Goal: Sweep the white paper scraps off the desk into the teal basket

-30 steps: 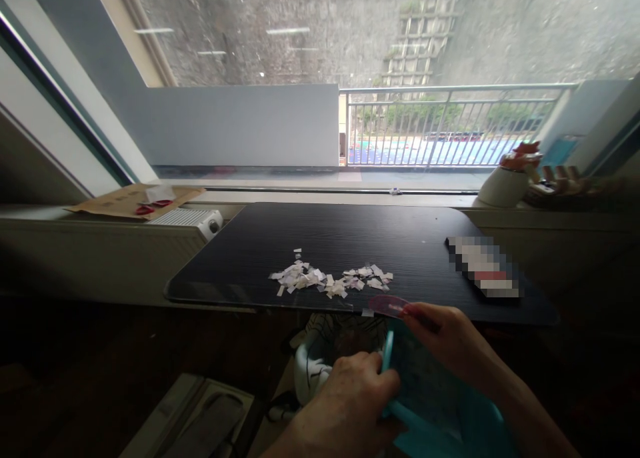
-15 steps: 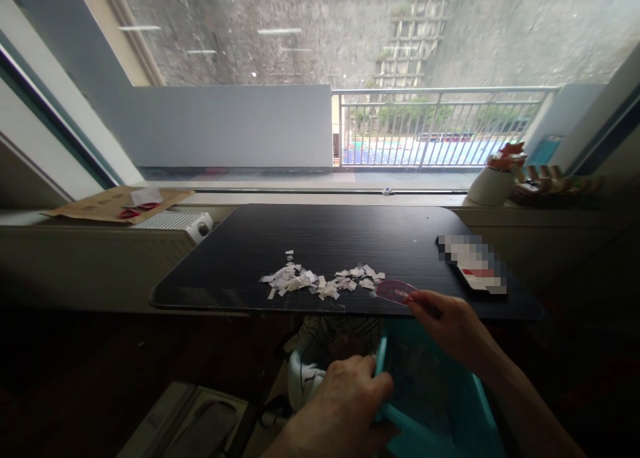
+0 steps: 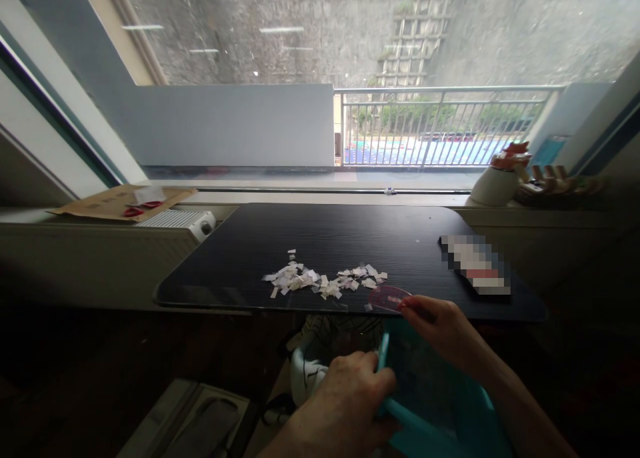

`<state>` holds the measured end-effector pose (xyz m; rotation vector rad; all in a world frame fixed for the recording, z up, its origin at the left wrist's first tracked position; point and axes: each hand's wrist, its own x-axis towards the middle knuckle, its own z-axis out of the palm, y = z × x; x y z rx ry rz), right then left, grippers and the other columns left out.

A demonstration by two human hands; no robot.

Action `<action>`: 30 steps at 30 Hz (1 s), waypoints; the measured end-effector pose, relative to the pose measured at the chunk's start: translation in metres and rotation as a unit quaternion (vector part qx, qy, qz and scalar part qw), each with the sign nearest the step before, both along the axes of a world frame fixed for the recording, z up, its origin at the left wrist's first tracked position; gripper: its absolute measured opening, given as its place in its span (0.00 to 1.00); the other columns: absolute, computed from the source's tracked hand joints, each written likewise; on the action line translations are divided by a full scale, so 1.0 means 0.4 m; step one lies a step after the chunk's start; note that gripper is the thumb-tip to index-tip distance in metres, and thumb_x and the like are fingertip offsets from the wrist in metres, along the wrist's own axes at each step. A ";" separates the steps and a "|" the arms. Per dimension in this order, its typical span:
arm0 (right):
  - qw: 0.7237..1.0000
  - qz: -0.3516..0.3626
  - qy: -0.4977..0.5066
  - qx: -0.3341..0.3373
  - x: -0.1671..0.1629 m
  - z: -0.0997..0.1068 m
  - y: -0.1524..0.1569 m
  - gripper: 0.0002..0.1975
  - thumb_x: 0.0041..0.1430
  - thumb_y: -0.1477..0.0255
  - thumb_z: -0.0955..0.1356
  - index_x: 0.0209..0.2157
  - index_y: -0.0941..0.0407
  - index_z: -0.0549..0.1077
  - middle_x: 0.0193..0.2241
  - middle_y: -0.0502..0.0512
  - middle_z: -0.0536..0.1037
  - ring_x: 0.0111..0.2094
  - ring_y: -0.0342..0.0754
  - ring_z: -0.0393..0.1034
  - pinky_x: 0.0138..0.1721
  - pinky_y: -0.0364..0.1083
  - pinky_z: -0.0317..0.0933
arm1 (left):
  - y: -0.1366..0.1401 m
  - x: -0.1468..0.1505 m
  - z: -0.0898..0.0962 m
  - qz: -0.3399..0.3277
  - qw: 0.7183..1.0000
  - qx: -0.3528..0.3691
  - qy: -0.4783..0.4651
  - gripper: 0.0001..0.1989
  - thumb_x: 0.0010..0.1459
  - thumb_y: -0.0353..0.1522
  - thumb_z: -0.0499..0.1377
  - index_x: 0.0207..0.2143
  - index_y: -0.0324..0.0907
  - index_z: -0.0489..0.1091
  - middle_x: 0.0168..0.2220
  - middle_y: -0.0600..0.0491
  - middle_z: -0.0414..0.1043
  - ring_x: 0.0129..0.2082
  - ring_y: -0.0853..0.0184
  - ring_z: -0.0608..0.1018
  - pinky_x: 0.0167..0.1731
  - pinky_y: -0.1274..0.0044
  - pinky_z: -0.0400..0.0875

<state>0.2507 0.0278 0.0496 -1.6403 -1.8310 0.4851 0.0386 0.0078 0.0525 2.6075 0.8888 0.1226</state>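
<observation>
My left hand (image 3: 353, 395) grips the near-left rim of a turquoise plastic bin (image 3: 425, 428), just below the table's front edge. Between the fingers of my right hand (image 3: 435, 321) is a thin, see-through pinkish oval scraper (image 3: 387, 298), lying low over the tabletop close to the front edge. A heap of small white paper scraps (image 3: 300, 279) spreads across the black table (image 3: 240, 245) to the left of the scraper. One loose scrap sits at the scraper's left end, by the edge. The inside of the bin is dark and its contents are unclear.
A blurred-out flat object (image 3: 475, 265) lies at the table's right. Behind are a window sill with a white pot (image 3: 495, 186) and brown paper (image 3: 100, 203) bearing red-handled scissors (image 3: 143, 209). A white radiator (image 3: 175, 223) adjoins the table's left; a box (image 3: 185, 421) sits below.
My right hand has drawn the scraper slightly left and toward the front edge, and a loose scrap has shifted with it. My left hand still holds the bin.
</observation>
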 end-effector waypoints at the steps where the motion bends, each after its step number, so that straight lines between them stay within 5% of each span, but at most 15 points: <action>1: 1.000 0.017 0.003 -0.005 -0.001 0.003 -0.004 0.18 0.58 0.62 0.63 0.34 0.58 0.79 0.22 0.51 0.78 0.22 0.44 0.67 0.23 0.40 0.58 | 0.001 0.000 0.002 0.000 1.000 -0.001 0.000 0.15 0.49 0.39 0.67 0.33 0.44 0.66 0.36 0.55 0.68 0.36 0.63 0.73 0.34 0.77 0.67; 10: 0.997 -0.072 -0.016 0.031 0.030 -0.010 0.039 0.18 0.58 0.61 0.63 0.37 0.58 0.78 0.26 0.54 0.80 0.27 0.48 0.72 0.28 0.43 0.61 | 0.003 0.001 0.001 0.005 1.000 -0.001 -0.007 0.14 0.50 0.39 0.67 0.32 0.44 0.65 0.36 0.56 0.68 0.36 0.64 0.73 0.34 0.77 0.67; 25: 0.999 0.026 0.006 -0.022 -0.005 0.008 0.008 0.18 0.59 0.61 0.62 0.33 0.58 0.78 0.23 0.50 0.77 0.23 0.44 0.67 0.24 0.40 0.57 | 0.003 -0.003 0.005 0.011 1.000 0.007 0.009 0.14 0.50 0.41 0.66 0.33 0.44 0.66 0.35 0.56 0.68 0.35 0.64 0.73 0.33 0.77 0.67; 30: 1.000 0.006 0.011 -0.021 -0.001 0.013 -0.001 0.17 0.58 0.61 0.63 0.33 0.58 0.78 0.23 0.50 0.77 0.23 0.44 0.66 0.24 0.40 0.57 | 0.004 -0.004 0.005 0.014 1.000 0.012 -0.008 0.15 0.49 0.39 0.67 0.32 0.44 0.65 0.35 0.56 0.68 0.35 0.64 0.73 0.33 0.77 0.67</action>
